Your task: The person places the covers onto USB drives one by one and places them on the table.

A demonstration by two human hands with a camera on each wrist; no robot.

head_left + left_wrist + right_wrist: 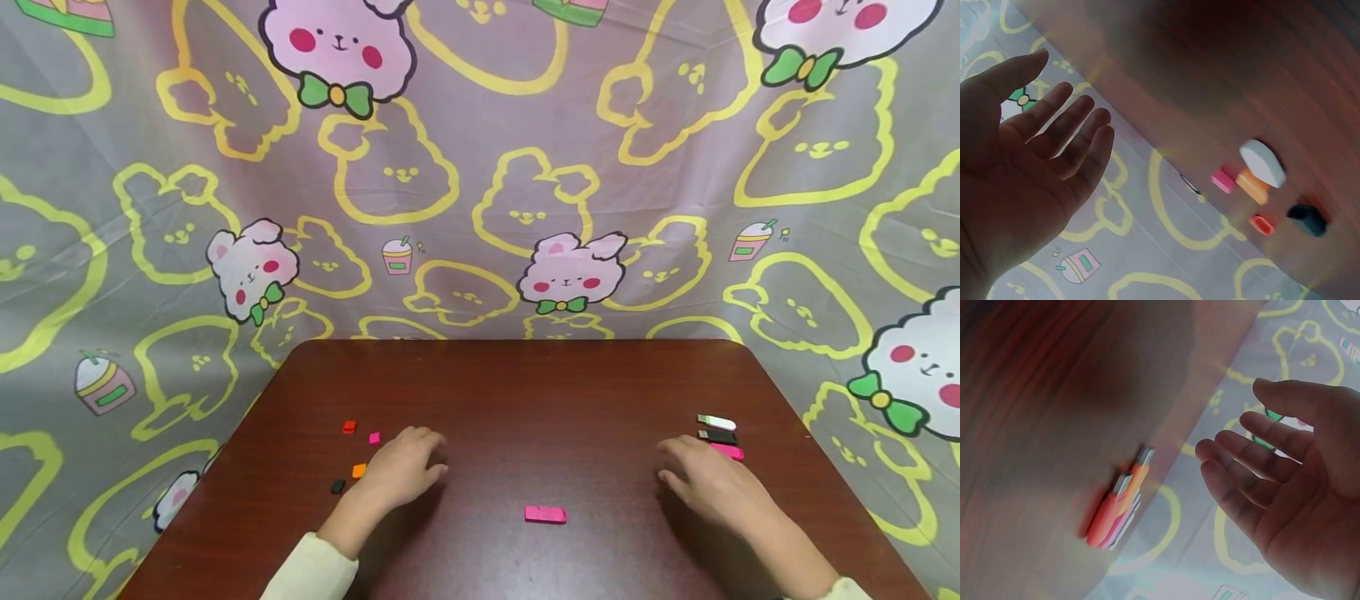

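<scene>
A pink USB stick (545, 515) is lying sideways between the left hand (397, 468) and right hand (708, 481), both hovering relaxed and empty, neither clearly nearer.

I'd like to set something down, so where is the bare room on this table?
The widest bare patch of table runs from beyond the lone pink stick, between the left hand and right hand, to the far edge. Crowded: small caps beside the left hand, USB sticks beside the right.

The brown table (517, 387) bears a pink stick (545, 515); left of that stick lie red, pink, orange, black and white caps (359, 471), right of it several USB sticks (720, 437).
</scene>
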